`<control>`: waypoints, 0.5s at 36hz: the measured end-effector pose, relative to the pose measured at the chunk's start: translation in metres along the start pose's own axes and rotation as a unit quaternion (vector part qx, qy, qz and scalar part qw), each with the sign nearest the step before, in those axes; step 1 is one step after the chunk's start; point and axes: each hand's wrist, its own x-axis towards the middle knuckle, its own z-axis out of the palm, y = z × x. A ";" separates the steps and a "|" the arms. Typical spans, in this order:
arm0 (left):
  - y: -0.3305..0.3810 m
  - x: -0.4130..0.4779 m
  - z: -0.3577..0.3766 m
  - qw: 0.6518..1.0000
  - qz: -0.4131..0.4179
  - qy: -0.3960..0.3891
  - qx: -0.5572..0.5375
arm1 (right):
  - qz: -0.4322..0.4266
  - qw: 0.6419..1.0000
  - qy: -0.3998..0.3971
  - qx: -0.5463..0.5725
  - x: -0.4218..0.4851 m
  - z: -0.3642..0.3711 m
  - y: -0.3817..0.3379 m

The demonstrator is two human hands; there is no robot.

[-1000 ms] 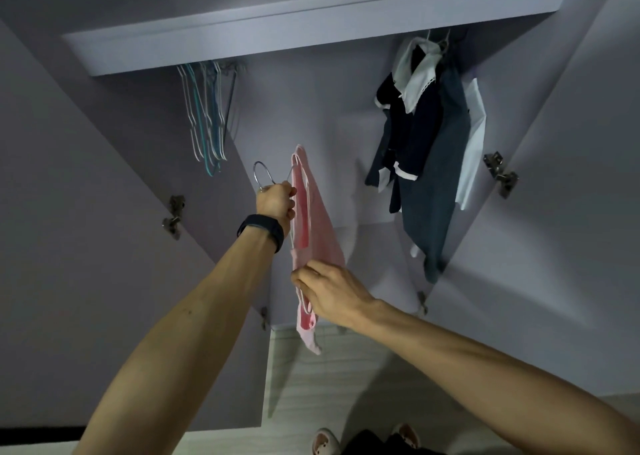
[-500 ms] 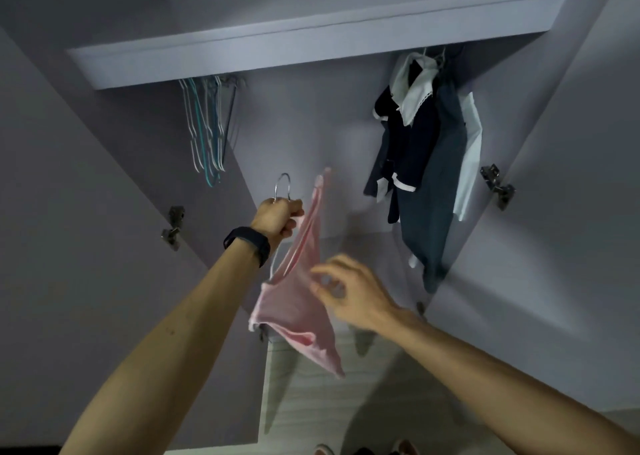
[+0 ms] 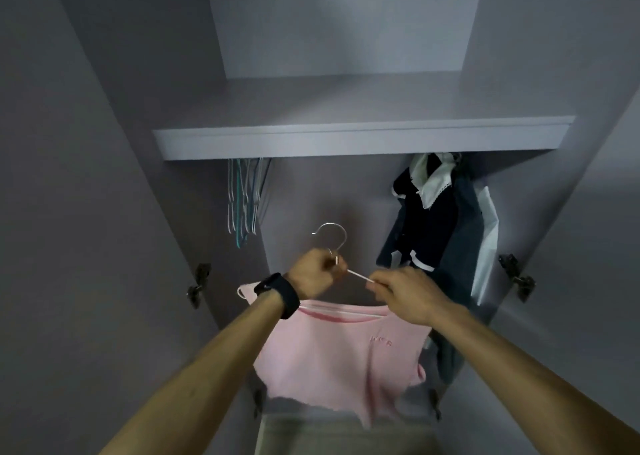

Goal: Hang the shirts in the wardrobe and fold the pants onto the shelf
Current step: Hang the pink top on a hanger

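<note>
A pink shirt [image 3: 332, 361] hangs on a thin hanger [image 3: 330, 232] in front of the open wardrobe, its front facing me. My left hand [image 3: 313, 272] grips the hanger's neck just under the metal hook. My right hand [image 3: 401, 291] pinches the hanger's right arm where it slopes down to the shirt's shoulder. The hook points up, below the shelf [image 3: 363, 135], and touches nothing. The rail itself is hidden behind the shelf's front edge.
Several bare hangers [image 3: 244, 201] hang at the rail's left end. Dark garments with a white collar [image 3: 436, 219] hang at the right. Both wardrobe doors stand open, with hinges [image 3: 199, 283] on the side walls. A wooden floor shows at the bottom.
The view has tilted up toward the shelf. The shirt swung from edge-on to facing me. My right hand let go of the cloth and took the hanger's right arm.
</note>
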 end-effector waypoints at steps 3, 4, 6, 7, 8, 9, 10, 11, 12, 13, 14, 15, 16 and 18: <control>0.004 0.007 -0.004 0.998 -0.003 0.050 0.031 | 0.015 1.000 0.020 -0.002 0.004 -0.010 -0.001; 0.007 0.010 -0.007 0.997 0.002 0.068 0.042 | 0.022 0.999 0.023 -0.004 0.006 -0.014 -0.001; 0.010 0.016 -0.017 0.992 0.020 0.093 0.087 | 0.037 0.999 0.024 -0.019 0.010 -0.020 -0.001; 0.012 0.019 -0.023 0.987 0.025 0.101 0.123 | 0.048 0.998 0.021 -0.024 0.012 -0.022 0.000; 0.014 0.021 -0.028 0.980 0.030 0.112 0.161 | 0.062 0.998 0.017 -0.026 0.014 -0.025 0.001; 0.015 0.023 -0.034 0.972 0.038 0.128 0.194 | 0.075 0.997 0.015 -0.030 0.016 -0.028 0.001; 0.018 0.025 -0.040 0.962 0.051 0.148 0.222 | 0.088 0.996 0.014 -0.032 0.017 -0.031 0.001; 0.021 0.026 -0.046 0.952 0.068 0.169 0.246 | 0.101 0.994 0.015 -0.035 0.019 -0.034 0.002; 0.025 0.028 -0.051 0.940 0.087 0.189 0.270 | 0.115 0.993 0.017 -0.036 0.020 -0.037 0.001; 0.030 0.031 -0.056 0.927 0.108 0.207 0.293 | 0.130 0.991 0.022 -0.033 0.021 -0.041 0.002; 0.035 0.033 -0.061 0.914 0.129 0.223 0.314 | 0.144 0.989 0.025 -0.028 0.021 -0.043 0.004; 0.039 0.037 -0.065 0.900 0.151 0.237 0.334 | 0.157 0.987 0.027 -0.021 0.023 -0.046 0.005; 0.044 0.042 -0.068 0.887 0.170 0.249 0.351 | 0.167 0.985 0.026 -0.013 0.024 -0.049 0.008; 0.052 0.054 -0.073 0.862 0.199 0.266 0.382 | 0.187 0.982 0.025 0.014 0.028 -0.056 0.012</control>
